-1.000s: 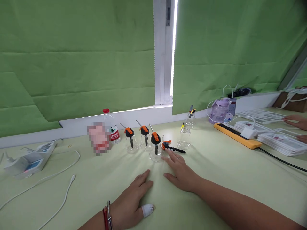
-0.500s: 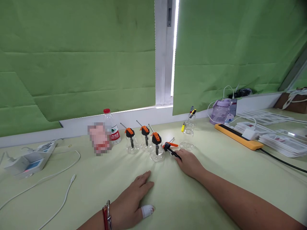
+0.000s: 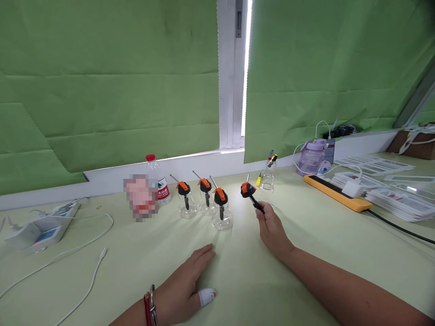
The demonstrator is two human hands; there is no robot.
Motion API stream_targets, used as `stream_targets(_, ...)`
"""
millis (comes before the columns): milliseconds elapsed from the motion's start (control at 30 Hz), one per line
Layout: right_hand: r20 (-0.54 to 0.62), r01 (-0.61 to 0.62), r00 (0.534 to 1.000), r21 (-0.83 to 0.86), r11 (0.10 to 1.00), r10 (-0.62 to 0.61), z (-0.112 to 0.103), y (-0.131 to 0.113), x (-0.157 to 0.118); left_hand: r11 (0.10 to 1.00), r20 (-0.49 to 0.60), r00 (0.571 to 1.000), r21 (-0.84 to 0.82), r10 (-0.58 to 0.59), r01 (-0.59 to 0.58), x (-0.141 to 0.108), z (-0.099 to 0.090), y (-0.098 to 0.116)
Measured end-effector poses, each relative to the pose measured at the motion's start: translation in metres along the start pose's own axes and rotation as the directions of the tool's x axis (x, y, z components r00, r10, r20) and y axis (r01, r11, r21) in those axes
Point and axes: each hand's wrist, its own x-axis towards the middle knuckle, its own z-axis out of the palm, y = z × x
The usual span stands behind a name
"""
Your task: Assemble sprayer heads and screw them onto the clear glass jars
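My right hand (image 3: 272, 226) is closed on the black handle of an orange-and-black clamp-like tool (image 3: 248, 190), its metal rod pointing up. My left hand (image 3: 185, 283) lies on the table with fingers spread, holding nothing; its thumb has a white wrap. Between and beyond the hands are three clear glass flasks: the front one (image 3: 222, 222), the left one (image 3: 187, 210) and the back one (image 3: 206, 207). Each has an orange-and-black tool set in its top. Behind my right hand stands a clear flask (image 3: 268, 183) with yellow-and-black tools in it.
A red-capped water bottle (image 3: 162, 188) and a blurred pink item (image 3: 141, 197) stand at the back left. White power strips and cables (image 3: 50, 233) lie left. At right are a purple jug (image 3: 311, 158), an orange-and-black power strip (image 3: 336, 194) and stacked white cards (image 3: 403, 203).
My right hand has lifted the orange-and-black tool off the table and turned it upright. The left hand has barely moved, its fingers slightly closer together.
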Motion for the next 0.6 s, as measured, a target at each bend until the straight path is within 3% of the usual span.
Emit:
stream_targets(100, -0.026, 0.135, 0.991, 0.004, 0.991, -0.134, -0.003, -0.003, -0.005, 0.992, -0.073, 0.997, -0.129, 0.0, -0.01, 0.0, 0.003, -0.003)
stream_targets(167, 0.076, 0.253, 0.965, -0.019, 0.967, -0.251, -0.003, -0.005, -0.008, 0.965, -0.139, 0.99, -0.259, 0.012, -0.048, 0.001, 0.006, -0.002)
stream_targets(233, 0.252, 0.401, 0.892, -0.058, 0.914, -0.375, 0.0, -0.007, -0.012, 0.919, -0.211, 0.977, -0.379, 0.031, -0.111, 0.003, 0.009, -0.001)
stream_targets(300, 0.431, 0.548, 0.773, -0.085, 0.832, -0.465, 0.004, -0.01, -0.015, 0.869, -0.269, 0.963, -0.468, 0.035, -0.163, 0.005, 0.012, 0.002)
stream_targets(400, 0.598, 0.676, 0.619, -0.076, 0.733, -0.509, 0.008, -0.015, -0.02, 0.825, -0.256, 0.966, -0.542, 0.017, -0.158, 0.006, 0.014, 0.006)
stream_targets(467, 0.648, 0.698, 0.575, -0.07, 0.712, -0.5, 0.008, -0.017, -0.022, 0.843, -0.213, 0.977, -0.522, 0.022, -0.132, 0.008, 0.013, 0.007)
stream_targets(600, 0.689, 0.705, 0.54, -0.056, 0.707, -0.483, 0.007, -0.02, -0.023, 0.884, -0.215, 0.977, -0.457, -0.007, -0.094, 0.01, 0.01, 0.008)
